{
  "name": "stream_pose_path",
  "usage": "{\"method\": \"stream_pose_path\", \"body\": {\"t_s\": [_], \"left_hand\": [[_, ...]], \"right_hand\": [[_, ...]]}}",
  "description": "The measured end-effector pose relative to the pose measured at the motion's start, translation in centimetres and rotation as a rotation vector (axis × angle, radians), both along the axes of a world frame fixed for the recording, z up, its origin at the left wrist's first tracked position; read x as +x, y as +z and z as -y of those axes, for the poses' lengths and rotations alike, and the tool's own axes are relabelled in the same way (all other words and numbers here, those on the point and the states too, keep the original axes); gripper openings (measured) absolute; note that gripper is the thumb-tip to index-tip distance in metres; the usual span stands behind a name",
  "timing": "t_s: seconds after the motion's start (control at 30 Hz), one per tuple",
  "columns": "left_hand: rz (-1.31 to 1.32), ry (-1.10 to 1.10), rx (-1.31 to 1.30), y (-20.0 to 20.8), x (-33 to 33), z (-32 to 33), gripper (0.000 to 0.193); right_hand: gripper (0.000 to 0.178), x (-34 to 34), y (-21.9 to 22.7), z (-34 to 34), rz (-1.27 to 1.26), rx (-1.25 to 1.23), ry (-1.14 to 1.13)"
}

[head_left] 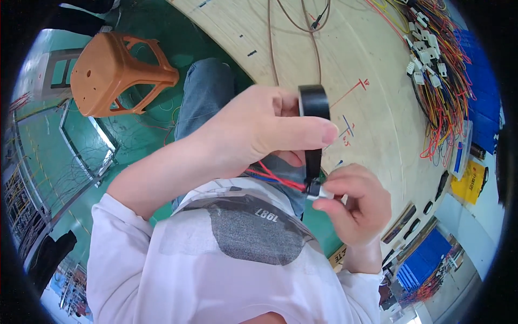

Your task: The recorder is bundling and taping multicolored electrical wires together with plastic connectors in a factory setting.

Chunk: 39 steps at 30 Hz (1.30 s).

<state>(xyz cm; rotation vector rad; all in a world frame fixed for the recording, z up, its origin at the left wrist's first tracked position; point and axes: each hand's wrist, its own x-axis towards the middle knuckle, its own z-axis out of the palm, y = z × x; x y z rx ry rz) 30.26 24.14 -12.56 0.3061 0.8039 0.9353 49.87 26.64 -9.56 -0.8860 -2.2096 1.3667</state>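
Observation:
My left hand (275, 121) is closed on a roll of black tape (314, 101), the thumb lying across its side. From the roll a strip of tape (313, 162) runs down to the end of a bundle of red and blue wires (280, 178), where black tape is wrapped. My right hand (356, 200) pinches a small white connector (324, 193) at that wire end between thumb and finger. The wires trail off to the left beneath my left wrist, where their far part is hidden.
A wooden table (345, 48) with marked lines extends ahead, bearing brown cables (272, 48). At its far right lies a heap of colored wires with white connectors (431, 54), near a yellow packet (468, 182). An orange stool (108, 75) stands on the green floor at left.

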Motion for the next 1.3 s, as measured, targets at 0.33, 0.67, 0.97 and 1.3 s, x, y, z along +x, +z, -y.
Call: {"method": "stream_pose_path", "body": {"t_s": [0.33, 0.67, 0.97, 1.3], "left_hand": [[-0.184, -0.09, 0.143, 2.6, -0.8, 0.1, 0.051], [-1.086, 0.315, 1.365, -1.1, 1.4, 3.5, 0.045], [-1.454, 0.439, 1.398, -0.6, 3.0, 3.9, 0.027], [-1.502, 0.391, 1.487, -1.0, 4.3, 3.9, 0.035]], "right_hand": [[0.022, -1.1, 0.5, 0.2, 0.006, -0.52, -0.266], [0.016, -1.6, 0.2, -1.2, -0.162, -1.005, -0.458], [0.019, -2.1, 0.3, -0.8, -0.161, -0.91, -0.463], [0.018, -2.9, 0.1, 0.0, -0.275, -0.966, -0.608]]}}
